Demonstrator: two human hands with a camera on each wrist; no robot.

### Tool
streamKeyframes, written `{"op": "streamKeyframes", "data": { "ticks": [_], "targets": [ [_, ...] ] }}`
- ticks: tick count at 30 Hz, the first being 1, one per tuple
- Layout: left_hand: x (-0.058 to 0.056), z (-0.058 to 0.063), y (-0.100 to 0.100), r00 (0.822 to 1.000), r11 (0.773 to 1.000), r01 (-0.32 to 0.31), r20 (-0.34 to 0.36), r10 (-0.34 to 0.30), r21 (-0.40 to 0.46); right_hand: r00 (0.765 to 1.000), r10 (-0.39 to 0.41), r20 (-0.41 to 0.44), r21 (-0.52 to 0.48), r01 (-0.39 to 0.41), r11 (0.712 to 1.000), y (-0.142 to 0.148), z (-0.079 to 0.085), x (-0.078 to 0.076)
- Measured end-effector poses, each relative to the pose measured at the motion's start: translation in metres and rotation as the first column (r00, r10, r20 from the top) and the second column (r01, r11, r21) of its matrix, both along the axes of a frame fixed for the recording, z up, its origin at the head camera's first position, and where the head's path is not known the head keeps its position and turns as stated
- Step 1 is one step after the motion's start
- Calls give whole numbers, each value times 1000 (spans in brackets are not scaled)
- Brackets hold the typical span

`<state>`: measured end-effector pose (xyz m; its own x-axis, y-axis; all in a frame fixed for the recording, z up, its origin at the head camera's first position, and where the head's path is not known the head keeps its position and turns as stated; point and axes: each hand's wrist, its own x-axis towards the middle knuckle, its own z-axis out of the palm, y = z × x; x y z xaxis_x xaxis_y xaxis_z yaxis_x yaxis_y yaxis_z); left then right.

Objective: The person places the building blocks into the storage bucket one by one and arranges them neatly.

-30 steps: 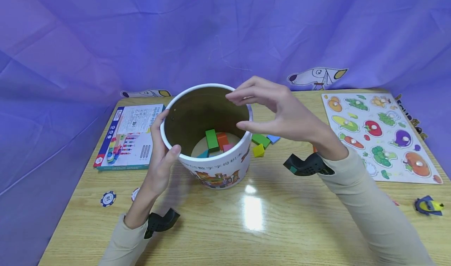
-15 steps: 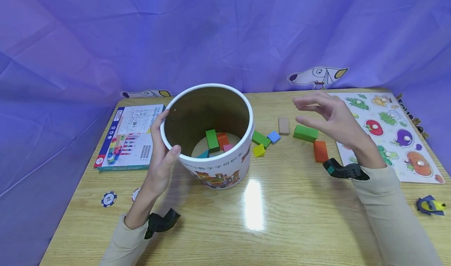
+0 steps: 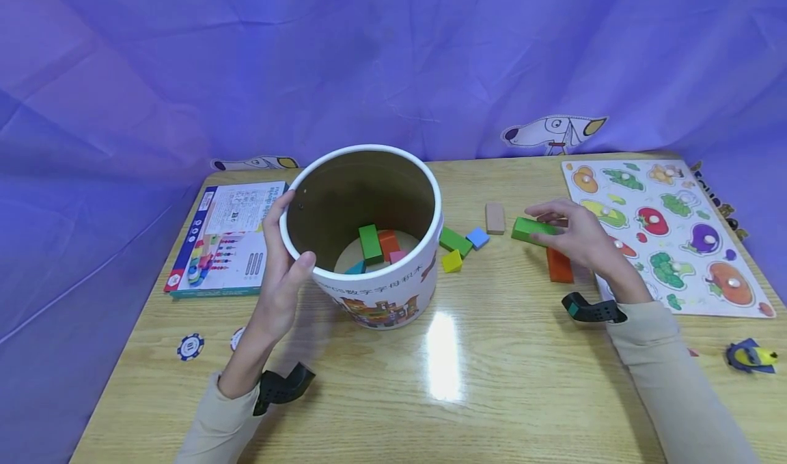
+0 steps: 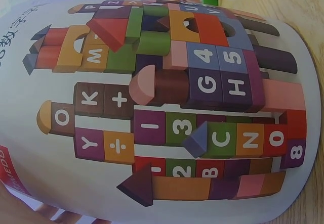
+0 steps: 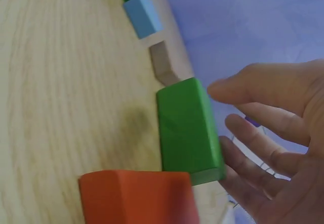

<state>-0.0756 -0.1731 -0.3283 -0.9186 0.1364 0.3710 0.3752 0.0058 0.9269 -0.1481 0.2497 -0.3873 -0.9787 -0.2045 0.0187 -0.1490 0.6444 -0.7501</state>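
My left hand [image 3: 279, 293] grips the rim of a large white bucket [image 3: 381, 307], thumb and fingers on its left side. Inside the bucket lie several toy blocks, among them a green one [image 3: 371, 244] and an orange-red one [image 3: 388, 242]. The left wrist view is filled by the bucket's printed wall [image 4: 45, 158]. My right hand [image 3: 574, 232] is at a green rectangular block [image 3: 530, 231] on the table, fingers spread around its right end. In the right wrist view the thumb and fingers lie close along the green block [image 5: 187, 130], not closed round it.
An orange-red block [image 3: 559, 266] lies in front of the green one. Between it and the bucket are a beige block [image 3: 494, 218], a blue one [image 3: 477, 238] and a yellow one [image 3: 451, 262]. A vegetable puzzle board [image 3: 670, 245] lies right, a flat box [image 3: 227, 238] left.
My right hand has moved from above the bucket's rim to the right, then down to the green block. The left hand and bucket have stayed in place.
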Motion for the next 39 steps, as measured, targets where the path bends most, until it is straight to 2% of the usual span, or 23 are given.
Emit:
{"op": "streamKeyframes", "data": {
  "ticks": [11,20,24,28,32,34,39],
  "targets": [
    [1,1,0,1000,1000,-13,6,13,-18,1000,-5,7,115,4,993,-3,-5,-3],
    [1,1,0,1000,1000,-19,11,19,-23,1000,-15,-25,123,18,992,-1,-10,-4],
    [0,0,-1,1000,1000,-16,10,17,-27,998,-46,-38,119,50,992,-3,-7,-4],
    [0,-1,0,1000,1000,-11,7,11,-20,994,-80,-78,98,88,991,-6,7,-3],
    [1,0,0,1000,1000,-10,4,10,-12,978,-89,-187,53,101,994,-14,32,-1],
    [1,1,0,1000,1000,-10,4,10,-12,962,-88,-259,34,100,994,-20,47,2],
    [1,0,0,1000,1000,-11,4,11,-8,894,-61,-445,-18,59,998,-38,89,8]
  ]
}}
